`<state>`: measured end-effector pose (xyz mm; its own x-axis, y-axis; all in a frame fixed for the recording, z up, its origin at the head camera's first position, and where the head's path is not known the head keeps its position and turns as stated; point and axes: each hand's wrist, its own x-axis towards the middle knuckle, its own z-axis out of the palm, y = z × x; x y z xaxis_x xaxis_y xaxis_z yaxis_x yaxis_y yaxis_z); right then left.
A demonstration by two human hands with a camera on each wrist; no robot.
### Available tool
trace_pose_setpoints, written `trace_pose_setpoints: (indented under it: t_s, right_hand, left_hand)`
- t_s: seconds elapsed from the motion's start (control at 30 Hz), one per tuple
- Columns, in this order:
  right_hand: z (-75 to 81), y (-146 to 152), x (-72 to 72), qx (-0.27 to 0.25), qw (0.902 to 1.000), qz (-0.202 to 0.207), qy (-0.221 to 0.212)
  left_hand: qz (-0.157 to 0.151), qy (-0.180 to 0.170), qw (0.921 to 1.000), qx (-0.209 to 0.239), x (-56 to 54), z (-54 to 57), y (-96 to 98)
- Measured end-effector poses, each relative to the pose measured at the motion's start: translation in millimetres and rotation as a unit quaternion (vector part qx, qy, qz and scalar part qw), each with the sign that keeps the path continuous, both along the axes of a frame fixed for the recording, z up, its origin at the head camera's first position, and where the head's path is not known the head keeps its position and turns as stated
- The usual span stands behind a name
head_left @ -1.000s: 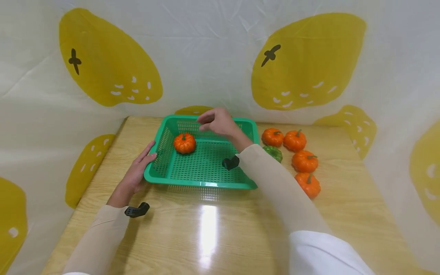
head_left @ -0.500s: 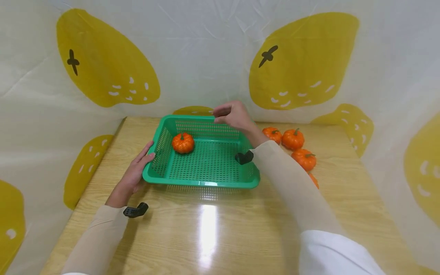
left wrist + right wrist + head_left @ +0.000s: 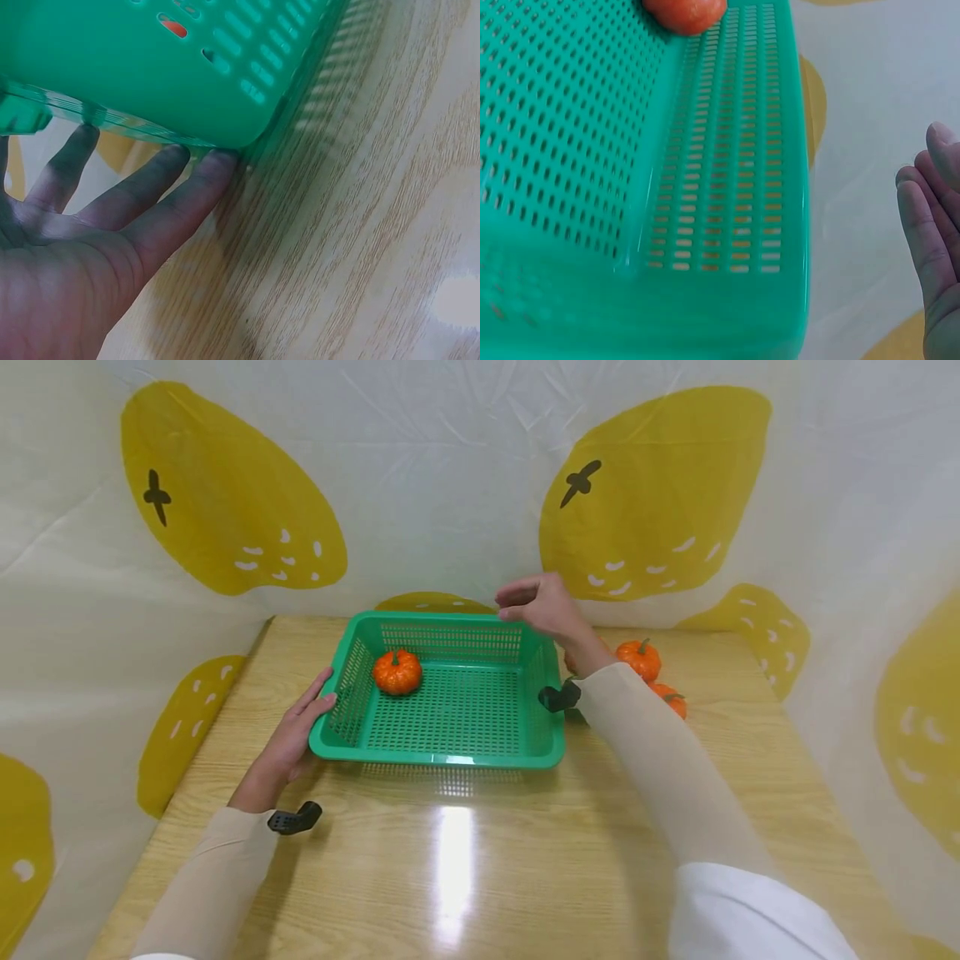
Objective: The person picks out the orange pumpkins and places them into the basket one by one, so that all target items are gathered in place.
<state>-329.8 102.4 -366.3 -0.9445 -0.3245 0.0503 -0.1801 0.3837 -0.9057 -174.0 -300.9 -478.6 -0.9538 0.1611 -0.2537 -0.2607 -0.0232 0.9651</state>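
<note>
The green basket [image 3: 465, 706], at twelve o'clock on the table [image 3: 540, 868], looks light and stiff, best held by its rim [image 3: 390, 756]: left hand [image 3: 291, 732] pinching at nine, right hand [image 3: 547, 608] empty, fingers loosely bent, at two.

There is one green basket [image 3: 397, 757] on one tabletop [image 3: 375, 877]. One orange pumpkin [image 3: 397, 673] is inside the basket. Outside it there are two pumpkins [image 3: 640, 662] plainly seen and what looks like a third pumpkin [image 3: 569, 662], mostly covered, making four. Two grips show: one left grip [image 3: 296, 731] and one right grip [image 3: 546, 607]. Two black wrist devices [image 3: 296, 818] and two beige sleeves [image 3: 217, 877] appear. Two large lemon prints [image 3: 232, 489] show whole; at least five more show in part.
</note>
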Motion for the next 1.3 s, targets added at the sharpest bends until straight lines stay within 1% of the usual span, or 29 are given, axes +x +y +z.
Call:
trace_pose_setpoints:
  t_s: [0.23, 0.47, 0.7, 1.03, 1.17, 1.3]
  right_hand:
    - [-2.2, 16.0, -5.5, -0.005, 0.9998, -0.020, 0.006]
    - [-4.1, 35.2, -6.1, 0.004, 0.9990, -0.040, -0.018]
    - [-7.6, 57.3, -5.9, 0.042, 0.9975, -0.057, -0.007]
    - [-15.2, 82.9, -8.8, 0.071, 0.9944, -0.077, 0.014]
    - [-19.8, 92.9, -8.9, 0.084, 0.9924, -0.090, -0.001]
    - [-25.0, 101.1, -9.6, 0.081, 0.9919, -0.097, -0.018]
  left_hand:
    - [-0.001, 0.001, 1.0000, 0.006, 0.7, 0.8, -3.8]
    - [0.000, 0.000, 1.0000, 0.008, 3.0, 0.9, -5.1]
    - [-0.001, 0.006, 0.9999, 0.010, 3.7, 1.6, -3.2]
    - [-0.002, 0.011, 0.9998, 0.017, 3.7, 0.1, -2.6]
    - [0.000, 0.012, 0.9999, 0.011, 3.4, -0.3, -2.7]
    - [0.001, 0.011, 0.9999, 0.011, 2.9, -1.7, -2.4]
